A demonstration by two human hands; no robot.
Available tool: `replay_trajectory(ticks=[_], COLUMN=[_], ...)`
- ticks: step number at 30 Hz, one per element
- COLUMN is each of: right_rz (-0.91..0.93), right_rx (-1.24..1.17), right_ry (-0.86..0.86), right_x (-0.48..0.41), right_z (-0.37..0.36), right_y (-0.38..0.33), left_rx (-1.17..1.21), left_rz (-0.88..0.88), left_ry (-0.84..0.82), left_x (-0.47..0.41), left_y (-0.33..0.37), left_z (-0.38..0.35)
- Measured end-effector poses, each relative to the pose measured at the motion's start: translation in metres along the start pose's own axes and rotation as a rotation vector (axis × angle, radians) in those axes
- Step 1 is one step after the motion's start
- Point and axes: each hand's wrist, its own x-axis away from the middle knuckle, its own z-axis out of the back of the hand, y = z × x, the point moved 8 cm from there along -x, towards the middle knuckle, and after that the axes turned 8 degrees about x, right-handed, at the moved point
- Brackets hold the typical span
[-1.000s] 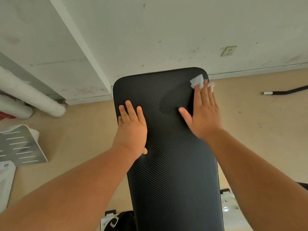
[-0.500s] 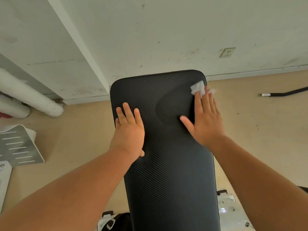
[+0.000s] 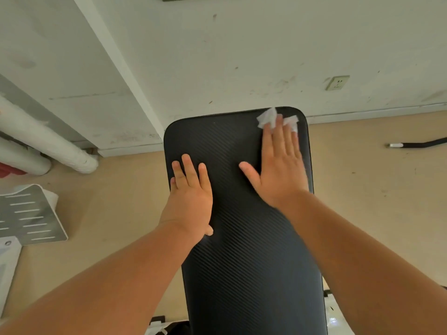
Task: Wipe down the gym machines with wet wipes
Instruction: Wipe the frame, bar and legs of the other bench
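A long black padded bench with a ribbed surface runs away from me toward the wall. My right hand lies flat on its far right part, fingers straight, pressing a crumpled white wet wipe against the pad near the far right corner. Only the wipe's edges show past my fingertips. My left hand rests flat on the pad's left side, fingers straight, holding nothing.
A white wall with a socket stands just beyond the bench. White pipes lie along the floor at left, with a grey slotted metal plate near them. A black bar lies on the beige floor at right.
My right hand has slid the wipe farther along the pad, up to the far right corner. My left hand has stayed in place on the left side.
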Motion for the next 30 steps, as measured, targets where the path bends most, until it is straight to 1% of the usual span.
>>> replay_trajectory(ticks=[2, 3, 4, 5, 6, 8, 9, 10, 11, 12, 14, 15, 16, 17, 18, 19, 20, 21, 22, 23, 25, 26, 27, 28, 29, 30], right_rz=[0.414, 0.535, 0.552, 0.481, 0.340, 0.004, -0.096, -0.121, -0.065, 0.056, 0.363, 0.451, 0.477, 0.428, 0.301, 0.126, -0.033, -0.135, -0.158, -0.103, 0.167, 0.311, 0.409, 0.440, 0.399, 0.287], right_rx=[0.058, 0.110, 0.147, 0.152, 0.133, 0.019, -0.015, -0.021, 0.004, 0.030, 0.096, 0.147, 0.180, 0.185, 0.141, 0.045, -0.037, -0.073, -0.058, -0.009, 0.053, 0.066, 0.089, 0.120, 0.129, 0.106], right_ry=[0.012, 0.025, 0.042, 0.054, 0.057, 0.026, 0.018, 0.025, 0.034, 0.030, 0.002, -0.025, -0.036, -0.037, -0.036, -0.047, -0.066, -0.082, -0.072, -0.033, 0.038, 0.026, 0.008, 0.007, 0.031, 0.062], right_x=[0.008, 0.009, 0.002, -0.009, -0.019, -0.027, -0.025, -0.024, -0.020, -0.014, 0.000, 0.004, 0.003, -0.002, -0.008, -0.013, -0.016, -0.017, -0.018, -0.019, -0.013, -0.005, 0.002, 0.004, 0.001, -0.002], right_z=[-0.005, -0.007, -0.005, -0.003, 0.000, 0.008, 0.008, 0.007, 0.005, 0.004, 0.004, 0.005, 0.008, 0.012, 0.017, 0.022, 0.024, 0.023, 0.024, 0.026, 0.025, 0.020, 0.013, 0.008, 0.007, 0.007], right_y=[-0.054, -0.059, -0.049, -0.030, -0.006, 0.031, 0.031, 0.018, -0.003, -0.028, -0.068, -0.072, -0.068, -0.058, -0.043, -0.027, -0.019, -0.025, -0.043, -0.070, -0.133, -0.157, -0.168, -0.165, -0.151, -0.128], left_rx=[0.004, 0.010, 0.018, 0.025, 0.027, 0.024, 0.030, 0.044, 0.060, 0.069, 0.092, 0.113, 0.140, 0.172, 0.208, 0.242, 0.266, 0.279, 0.275, 0.251, 0.208, 0.186, 0.171, 0.156, 0.131, 0.104], left_rz=[0.007, 0.012, 0.016, 0.016, 0.013, 0.003, -0.005, -0.012, -0.017, -0.019, -0.033, -0.054, -0.085, -0.128, -0.170, -0.200, -0.216, -0.219, -0.210, -0.201, -0.203, -0.208, -0.209, -0.204, -0.200, -0.198], left_ry=[0.011, 0.027, 0.038, 0.037, 0.040, 0.066, 0.086, 0.113, 0.145, 0.176, 0.223, 0.242, 0.266, 0.308, 0.358, 0.386, 0.365, 0.311, 0.254, 0.201, 0.177, 0.183, 0.183, 0.174, 0.163, 0.154], left_x=[0.000, -0.002, -0.005, -0.006, -0.007, -0.006, -0.006, -0.006, -0.006, -0.005, 0.002, 0.010, 0.021, 0.034, 0.051, 0.066, 0.079, 0.087, 0.091, 0.092, 0.093, 0.093, 0.093, 0.093, 0.093, 0.092], left_y=[-0.002, 0.000, 0.004, 0.007, 0.007, 0.005, 0.004, 0.005, 0.006, 0.006, 0.002, 0.000, -0.002, -0.003, -0.003, -0.003, -0.004, -0.006, -0.010, -0.015, -0.020, -0.019, -0.019, -0.018, -0.016, -0.014], left_z=[-0.001, 0.000, 0.000, 0.000, -0.001, 0.001, 0.002, 0.004, 0.006, 0.008, 0.007, 0.004, -0.003, -0.011, -0.021, -0.033, -0.045, -0.058, -0.071, -0.080, -0.083, -0.085, -0.086, -0.087, -0.089, -0.089])
